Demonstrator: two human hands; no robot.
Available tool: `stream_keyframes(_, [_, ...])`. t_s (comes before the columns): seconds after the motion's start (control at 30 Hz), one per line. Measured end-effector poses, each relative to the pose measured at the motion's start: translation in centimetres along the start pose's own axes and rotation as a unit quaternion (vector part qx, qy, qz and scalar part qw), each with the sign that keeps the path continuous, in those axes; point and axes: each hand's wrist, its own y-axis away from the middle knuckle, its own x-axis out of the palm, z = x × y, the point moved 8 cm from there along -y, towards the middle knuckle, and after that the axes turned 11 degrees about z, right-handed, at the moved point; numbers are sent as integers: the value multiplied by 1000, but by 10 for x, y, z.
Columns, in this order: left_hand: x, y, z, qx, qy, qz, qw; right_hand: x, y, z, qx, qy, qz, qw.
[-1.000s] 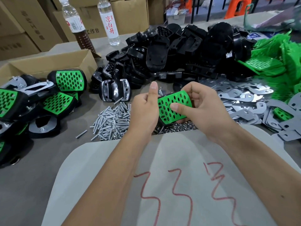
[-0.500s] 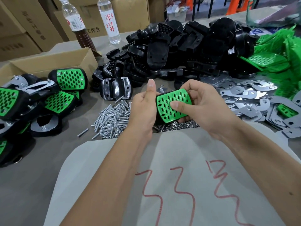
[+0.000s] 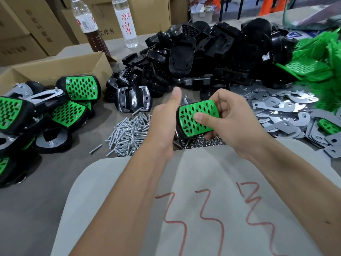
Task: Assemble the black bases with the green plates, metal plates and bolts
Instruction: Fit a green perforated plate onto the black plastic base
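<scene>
Both hands, left hand (image 3: pixel 162 124) and right hand (image 3: pixel 232 121), grip a green plate (image 3: pixel 198 115) on a black base above bolts (image 3: pixel 129 130).

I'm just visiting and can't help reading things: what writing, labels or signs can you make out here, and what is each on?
"凉白开", red, running down the label of the clear water bottle.
"工作台", printed on the cardboard box behind the bottles.
Label on the brown-drink bottle: too blurred to read.
Dark print on the stacked boxes at left: blurred.
Red marker scrawl on the grey sheet: not legible as words.
</scene>
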Motion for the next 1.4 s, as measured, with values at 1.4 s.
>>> stream_keyframes(1.4, [3,2,-8,83,76,83,990,-19,6,16,-60,2,0,998])
